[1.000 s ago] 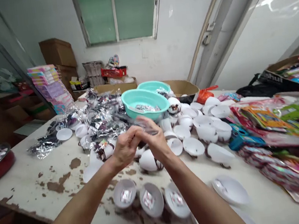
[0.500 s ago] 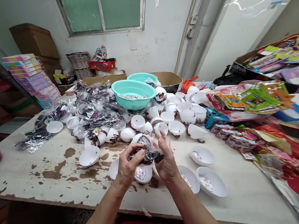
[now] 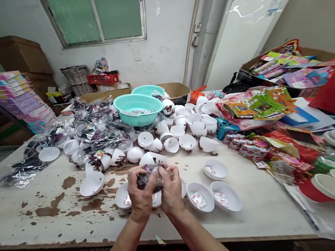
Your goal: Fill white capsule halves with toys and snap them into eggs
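Between my left hand (image 3: 140, 194) and my right hand (image 3: 171, 189) is a clear plastic bag with dark purple contents (image 3: 149, 177). Fingers of both hands are closed on it, above the front part of the table. Below and beside my hands stand white egg-shaped half shells, among them one at the left (image 3: 122, 196) and one at the right (image 3: 200, 197), each with a small pink-and-white packet inside. Two more shells with packets, a nearer one (image 3: 226, 196) and a farther one (image 3: 215, 169), lie to the right. The shells directly under my hands are partly hidden.
Behind my hands are many white shells (image 3: 187, 141) and a heap of bagged dark items (image 3: 99, 128). Turquoise basins (image 3: 139, 118) rest on the pile. Colourful snack packets (image 3: 261, 105) and paper cups (image 3: 320, 189) crowd the right side. The worn white table (image 3: 85, 226) ends in front of me.
My right hand has gone from spread fingers to closing on the bag, and both hands have come together around it. The camera view has shifted to the right.
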`<state>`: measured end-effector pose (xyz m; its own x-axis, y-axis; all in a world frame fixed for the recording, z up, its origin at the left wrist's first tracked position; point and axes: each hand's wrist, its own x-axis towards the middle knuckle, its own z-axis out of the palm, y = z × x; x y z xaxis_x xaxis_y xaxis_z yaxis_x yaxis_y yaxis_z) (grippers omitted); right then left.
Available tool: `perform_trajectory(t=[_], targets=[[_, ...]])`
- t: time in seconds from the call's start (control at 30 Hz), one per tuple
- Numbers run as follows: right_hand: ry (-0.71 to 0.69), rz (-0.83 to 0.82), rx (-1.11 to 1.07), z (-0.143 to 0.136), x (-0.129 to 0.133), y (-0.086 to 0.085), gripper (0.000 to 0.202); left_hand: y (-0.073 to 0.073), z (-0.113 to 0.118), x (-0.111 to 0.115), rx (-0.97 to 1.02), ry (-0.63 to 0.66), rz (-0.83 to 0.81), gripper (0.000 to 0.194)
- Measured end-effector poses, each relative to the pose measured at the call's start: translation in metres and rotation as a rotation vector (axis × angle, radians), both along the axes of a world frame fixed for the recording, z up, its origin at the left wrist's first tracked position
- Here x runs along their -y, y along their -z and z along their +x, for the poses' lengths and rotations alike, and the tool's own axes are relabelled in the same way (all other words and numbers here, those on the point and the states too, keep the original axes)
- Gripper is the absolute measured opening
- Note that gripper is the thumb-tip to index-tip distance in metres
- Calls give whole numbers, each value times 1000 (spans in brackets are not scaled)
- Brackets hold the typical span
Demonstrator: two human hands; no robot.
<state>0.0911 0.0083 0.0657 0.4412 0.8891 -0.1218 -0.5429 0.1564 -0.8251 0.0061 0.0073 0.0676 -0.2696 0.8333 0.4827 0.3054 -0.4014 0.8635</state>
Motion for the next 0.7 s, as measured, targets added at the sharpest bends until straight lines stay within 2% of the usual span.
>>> perform_trajectory(t=[0.07, 0.13, 0.2, 0.23, 0.3, 0.37, 0.4, 0.5, 0.57, 0.63, 0.7], targets=[[-32, 48, 82, 3, 5, 2, 38, -9, -8, -11, 23, 2, -74, 24], [-110, 86, 166, 10, 7, 2, 62, -15, -13, -18, -13, 30, -94, 24], [-241, 103, 264, 16, 9, 2, 81, -15, -13, -19, -37, 57, -51, 25], [-310, 101, 305, 18, 11, 2, 83, -13, -10, -17, -40, 59, -13, 25], [-375, 85, 339, 17, 14, 0, 78, -6, -2, -11, -24, 30, 77, 23], [-327, 69, 323, 13, 18, -2, 71, -1, 4, -4, 9, 21, 105, 13], [-299, 59, 306, 11, 19, -2, 65, -1, 7, -2, 31, 35, 97, 15], [-230, 19, 245, 7, 20, 1, 48, -10, 9, 2, 59, 187, 65, 33], [-232, -12, 223, 6, 18, 5, 53, -21, 9, -1, 52, 291, 13, 30], [-275, -36, 219, 8, 17, 8, 60, -28, 9, -5, 90, 296, -86, 25], [-360, -45, 227, 12, 17, 6, 64, -30, 9, -11, 159, 213, -151, 21]])
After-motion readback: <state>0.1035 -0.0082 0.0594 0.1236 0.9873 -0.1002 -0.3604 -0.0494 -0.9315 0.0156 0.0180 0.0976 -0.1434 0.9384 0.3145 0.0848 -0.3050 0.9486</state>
